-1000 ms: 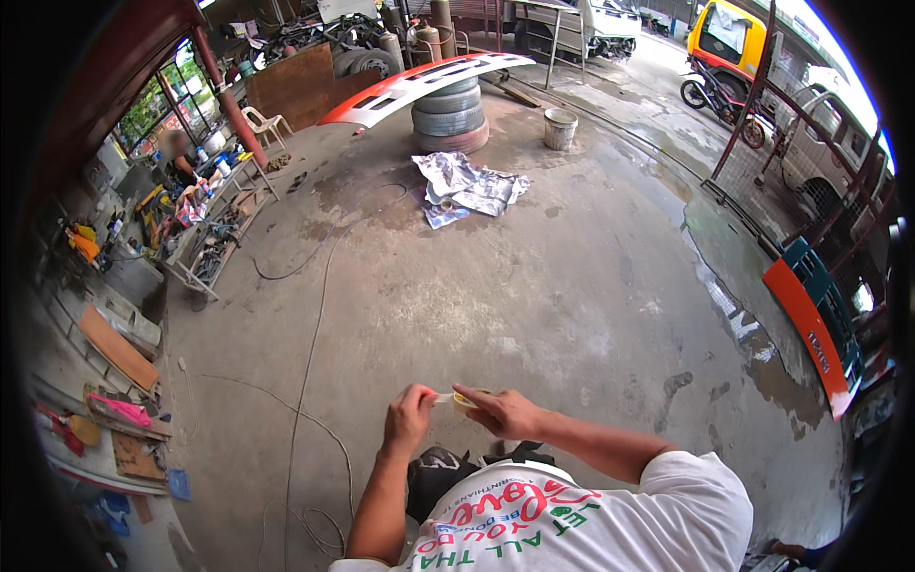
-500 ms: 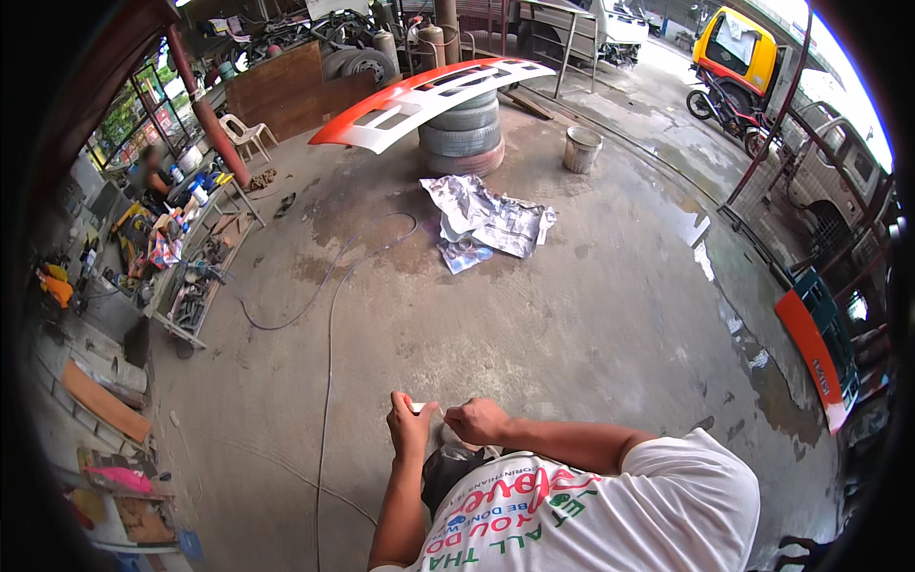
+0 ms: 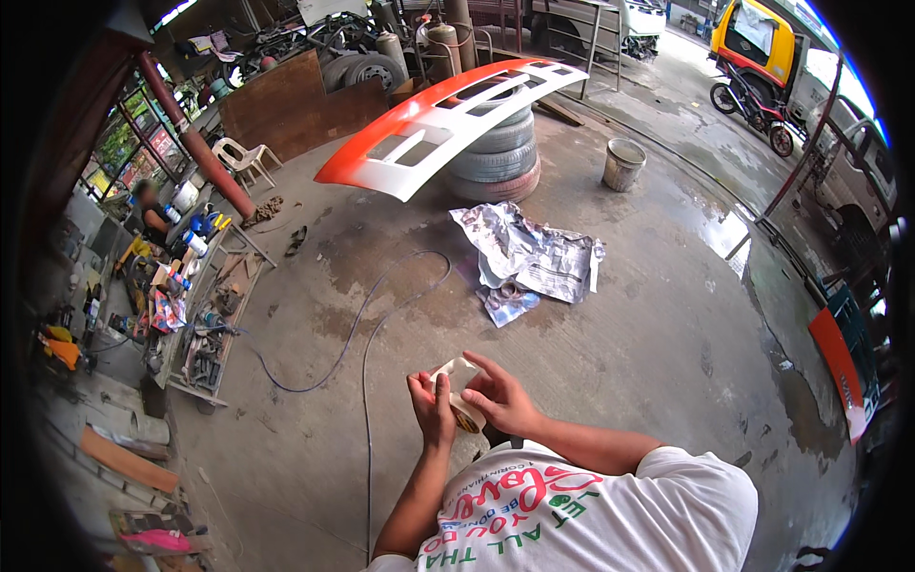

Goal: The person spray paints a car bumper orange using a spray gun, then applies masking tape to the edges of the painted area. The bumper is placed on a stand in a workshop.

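In front of my chest, both hands are at what looks like a roll of cream masking tape (image 3: 454, 370), with a yellow and black patch low on it. My left hand (image 3: 435, 408) is closed around its left side, thumb up along it. From the right, my right hand (image 3: 505, 398) grips it between thumb and fingers, the index finger reaching over the top. My fingers hide part of the roll. Farther off, a red and white slotted vehicle panel (image 3: 429, 133) rests on a stack of tyres (image 3: 496, 157).
Crumpled newspaper (image 3: 534, 253) lies on the concrete floor before the tyres. A hose (image 3: 367, 381) snakes along my left. A cluttered workbench (image 3: 205, 334) stands at left, with a person (image 3: 152, 212) behind it. A bucket (image 3: 624, 164) and an orange panel (image 3: 834, 362) are to the right.
My hands have moved up and forward, away from my body. The right hand has gone from a tight curl to wider fingers around the tape. The whole view has shifted slightly.
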Tool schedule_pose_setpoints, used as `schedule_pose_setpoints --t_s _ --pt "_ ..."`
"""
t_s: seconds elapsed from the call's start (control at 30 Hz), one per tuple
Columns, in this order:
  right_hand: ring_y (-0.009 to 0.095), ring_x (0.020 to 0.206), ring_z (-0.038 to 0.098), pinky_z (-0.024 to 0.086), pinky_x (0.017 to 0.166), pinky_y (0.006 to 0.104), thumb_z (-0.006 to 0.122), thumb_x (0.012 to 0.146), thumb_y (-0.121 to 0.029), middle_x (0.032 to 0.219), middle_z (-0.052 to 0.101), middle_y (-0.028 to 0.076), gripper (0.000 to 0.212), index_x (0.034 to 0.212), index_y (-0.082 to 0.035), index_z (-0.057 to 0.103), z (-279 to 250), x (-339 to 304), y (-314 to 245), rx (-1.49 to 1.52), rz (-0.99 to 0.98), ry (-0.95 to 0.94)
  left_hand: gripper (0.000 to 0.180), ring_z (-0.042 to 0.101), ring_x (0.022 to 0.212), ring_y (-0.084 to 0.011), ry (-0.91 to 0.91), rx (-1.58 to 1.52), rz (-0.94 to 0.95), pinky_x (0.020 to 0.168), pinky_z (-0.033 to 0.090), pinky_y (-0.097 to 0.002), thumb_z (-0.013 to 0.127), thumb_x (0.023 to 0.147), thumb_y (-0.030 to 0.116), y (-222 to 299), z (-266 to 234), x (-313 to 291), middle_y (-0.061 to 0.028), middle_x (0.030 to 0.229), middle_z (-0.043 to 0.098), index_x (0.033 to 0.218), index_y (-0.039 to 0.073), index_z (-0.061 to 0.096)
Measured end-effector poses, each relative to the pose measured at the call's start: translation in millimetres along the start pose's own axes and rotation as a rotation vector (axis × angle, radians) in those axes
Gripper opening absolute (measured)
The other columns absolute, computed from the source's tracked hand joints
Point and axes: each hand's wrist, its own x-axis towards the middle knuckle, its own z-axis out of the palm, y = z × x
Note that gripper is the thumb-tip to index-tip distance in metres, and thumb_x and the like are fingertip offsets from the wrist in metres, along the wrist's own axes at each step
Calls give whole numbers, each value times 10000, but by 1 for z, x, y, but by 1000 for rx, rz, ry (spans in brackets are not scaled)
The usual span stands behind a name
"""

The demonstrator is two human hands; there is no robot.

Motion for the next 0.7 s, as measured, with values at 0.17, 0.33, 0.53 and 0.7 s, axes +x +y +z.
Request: schedule_pose_setpoints --t_s 0.17,0.33,0.53,0.7 --pt "122 792 602 519 718 271 798 848 -224 970 619 57 488 1257 -56 592 -35 188 -2 -184 -64 120 305 478 800 -85 -68 -74 24 673 393 -216 618 950 152 41 -5 159 -85 1076 540 1106 98 362" --pt "168 735 634 510 649 281 715 889 -106 850 646 87 118 950 -12 676 -44 343 -6 -328 -97 20 381 484 703 -63 -44 -89 -39 588 383 -195 653 927 145 40 -23 285 -118 1066 600 1164 100 358" --pt "136 746 610 492 678 264 622 964 -66 862 644 49 76 989 6 624 -51 493 16 -83 -79 159 864 539 703 -67 125 7 112 628 413 -186 616 971 299 45 -32 449 -178 1185 638 1579 170 15" --pt "119 933 589 456 851 282 513 1035 -212 990 635 34 250 1117 -6 629 -52 630 27 436 218 -39 432 608 839 -88 -233 -27 -154 686 436 -201 509 1028 405 12 -93 609 -66 894 684 1120 12 664"
